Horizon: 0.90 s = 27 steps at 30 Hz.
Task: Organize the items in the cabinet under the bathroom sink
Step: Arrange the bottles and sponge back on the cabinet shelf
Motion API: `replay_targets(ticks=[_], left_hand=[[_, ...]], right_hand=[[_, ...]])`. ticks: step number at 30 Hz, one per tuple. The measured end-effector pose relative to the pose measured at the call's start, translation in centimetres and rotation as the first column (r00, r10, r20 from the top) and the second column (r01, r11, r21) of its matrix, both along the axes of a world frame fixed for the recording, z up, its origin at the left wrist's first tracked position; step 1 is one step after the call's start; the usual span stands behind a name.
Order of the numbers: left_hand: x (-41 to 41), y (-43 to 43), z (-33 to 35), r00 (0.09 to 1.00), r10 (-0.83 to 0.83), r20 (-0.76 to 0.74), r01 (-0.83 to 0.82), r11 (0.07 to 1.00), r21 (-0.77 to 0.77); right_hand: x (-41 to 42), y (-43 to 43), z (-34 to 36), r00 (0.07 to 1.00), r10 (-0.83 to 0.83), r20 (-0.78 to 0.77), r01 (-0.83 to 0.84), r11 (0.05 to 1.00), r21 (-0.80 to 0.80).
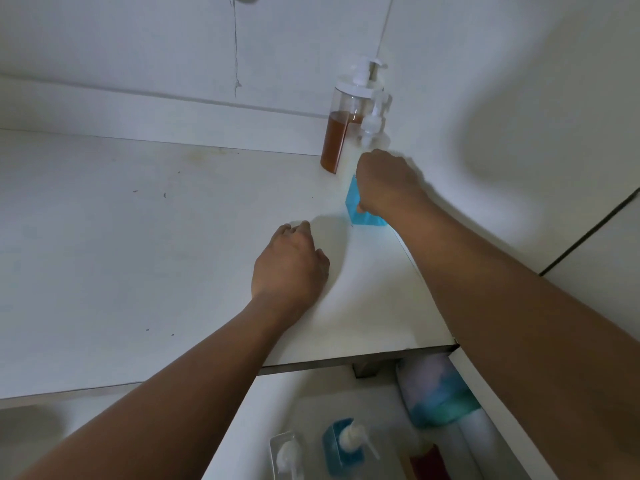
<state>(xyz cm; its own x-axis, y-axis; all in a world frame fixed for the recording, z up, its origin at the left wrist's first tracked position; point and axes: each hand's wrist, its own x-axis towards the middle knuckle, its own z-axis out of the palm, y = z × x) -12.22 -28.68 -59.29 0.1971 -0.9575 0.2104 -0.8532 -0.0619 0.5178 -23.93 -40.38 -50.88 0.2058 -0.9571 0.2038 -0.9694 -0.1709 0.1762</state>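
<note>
My right hand [386, 183] grips a clear pump bottle with blue liquid [356, 209] that stands on the white cabinet floor [156, 254] near the right wall. Its pump head [375, 121] rises above my knuckles. Just behind it stands a taller clear pump bottle of amber liquid [334, 142] in the back right corner. My left hand [291, 268] rests on the cabinet floor to the left of the blue bottle, fingers loosely curled and holding nothing.
Outside the cabinet, on the floor below its front edge [346, 362], lie a blue pump bottle [341, 448], a clear pump bottle [287, 452], a red-capped item [429, 462] and rolled cloths [436, 393]. A white side panel [519, 116] bounds the right.
</note>
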Motion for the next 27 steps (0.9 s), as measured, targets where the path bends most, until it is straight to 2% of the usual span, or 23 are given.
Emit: replay_targets(ticks=[10,15,18,23,27], left_hand=[[0.0,-0.5,-0.6,1.000,-0.017,0.019,0.017,1.000,0.001],[0.1,-0.6,-0.7,0.999,0.021,-0.025,-0.021,1.000,-0.012],[0.2,-0.3,-0.4,1.000,0.012,0.014,-0.012,1.000,-0.019],[1.1,2.1,0.0,0.991,-0.010,0.136,0.003,0.999,0.048],[1.4,6.3,0.6,0.986,-0.019,0.167,0.000,0.994,0.110]], right_hand=[[0.8,-0.8,-1.0,0.999,-0.032,-0.037,0.029,0.997,-0.068],[0.0,0.4,-1.0,0.999,0.049,0.023,-0.047,0.998,-0.045],[-1.2,2.7,-1.8,0.994,0.075,0.079,-0.070,0.995,-0.068],[-2.4,8.1,-2.9,0.979,0.153,0.134,-0.163,0.984,0.071],[-2.5,13.8,-2.9,0.976,0.215,0.030,-0.217,0.958,0.186]])
